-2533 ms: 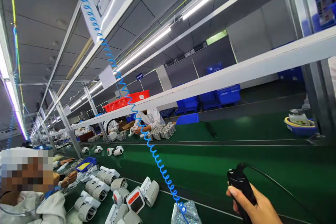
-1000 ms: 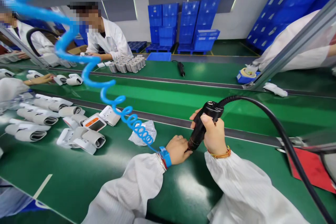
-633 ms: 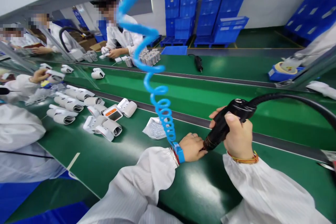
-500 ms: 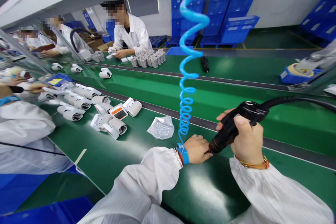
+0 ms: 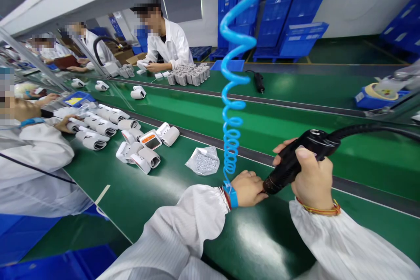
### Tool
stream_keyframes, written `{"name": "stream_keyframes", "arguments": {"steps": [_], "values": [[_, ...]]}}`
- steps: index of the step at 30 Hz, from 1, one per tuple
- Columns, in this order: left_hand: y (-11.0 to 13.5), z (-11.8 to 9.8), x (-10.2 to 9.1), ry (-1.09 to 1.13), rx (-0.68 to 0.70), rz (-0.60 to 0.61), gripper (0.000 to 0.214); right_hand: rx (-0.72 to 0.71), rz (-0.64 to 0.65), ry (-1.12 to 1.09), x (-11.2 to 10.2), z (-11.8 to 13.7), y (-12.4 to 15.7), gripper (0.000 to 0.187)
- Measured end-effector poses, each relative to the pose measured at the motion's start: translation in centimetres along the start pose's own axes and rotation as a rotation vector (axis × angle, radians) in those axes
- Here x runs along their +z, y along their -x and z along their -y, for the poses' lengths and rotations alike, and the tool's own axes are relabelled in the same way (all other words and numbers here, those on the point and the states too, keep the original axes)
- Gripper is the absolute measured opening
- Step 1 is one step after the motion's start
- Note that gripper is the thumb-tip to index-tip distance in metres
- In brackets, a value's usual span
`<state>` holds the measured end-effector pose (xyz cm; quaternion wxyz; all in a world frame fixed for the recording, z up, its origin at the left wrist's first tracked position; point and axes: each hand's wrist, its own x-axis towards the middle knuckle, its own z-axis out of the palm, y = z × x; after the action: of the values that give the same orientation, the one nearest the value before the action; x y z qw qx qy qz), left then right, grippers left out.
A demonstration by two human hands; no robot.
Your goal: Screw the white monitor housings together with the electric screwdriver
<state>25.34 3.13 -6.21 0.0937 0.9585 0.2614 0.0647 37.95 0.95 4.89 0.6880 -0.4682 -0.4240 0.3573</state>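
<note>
My right hand [image 5: 313,179] is wrapped round a black electric screwdriver [image 5: 288,166], held tilted with its tip end down to the left. At that tip end my left hand [image 5: 248,188] rests low over the table, fingers drawn together; whatever they hold is hidden. A blue wrist strap with a coiled blue cord [image 5: 231,140] sits on my left wrist. Beyond that hand lies a clear plastic bag of small metal screws [image 5: 204,160]. Farther left are several wrist blood pressure monitors [image 5: 149,157] with grey cuffs, one showing its orange-edged screen.
A green conveyor belt [image 5: 190,111] runs behind the green worktable [image 5: 131,197]. Across it a co-worker [image 5: 169,46] handles parts near rows of grey cuffs [image 5: 188,74]. Another person's sleeve [image 5: 42,148] is at the left. A second screwdriver [image 5: 259,82] and a blue tray with tape [image 5: 380,94] lie opposite.
The view has shifted slightly. The neighbour at the left has leaned into view, with a hand now at the row of monitors. My hands and the screwdriver keep nearly the same pose.
</note>
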Motion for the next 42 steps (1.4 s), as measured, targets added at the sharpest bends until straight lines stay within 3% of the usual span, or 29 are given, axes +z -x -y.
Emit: {"name": "stream_keyframes", "arguments": {"steps": [4,11,15,22,32,42], "values": [[0.0,0.1,0.1,-0.018,0.008,-0.001,0.032,0.016,0.036,-0.019,0.0,0.4,-0.1,0.044],[0.0,-0.1,0.0,-0.059,0.03,0.011,0.036,0.112,0.544,-0.19,-1.5,0.8,-0.8,0.052],[0.1,-0.2,-0.1,-0.06,0.027,0.023,0.037,0.121,0.679,-0.223,-2.0,0.1,-1.3,0.056],[0.0,-0.2,-0.4,-0.023,-0.023,0.041,0.035,0.121,0.669,-0.234,-2.4,-0.8,-1.4,0.066],[-0.1,0.1,0.5,0.032,-0.091,-0.012,0.036,0.07,0.653,-0.187,-1.8,-1.0,-0.6,0.066],[0.0,0.1,0.5,-0.035,-0.055,0.003,0.039,0.101,0.642,-0.108,-1.3,-0.9,-0.5,0.063]]}}
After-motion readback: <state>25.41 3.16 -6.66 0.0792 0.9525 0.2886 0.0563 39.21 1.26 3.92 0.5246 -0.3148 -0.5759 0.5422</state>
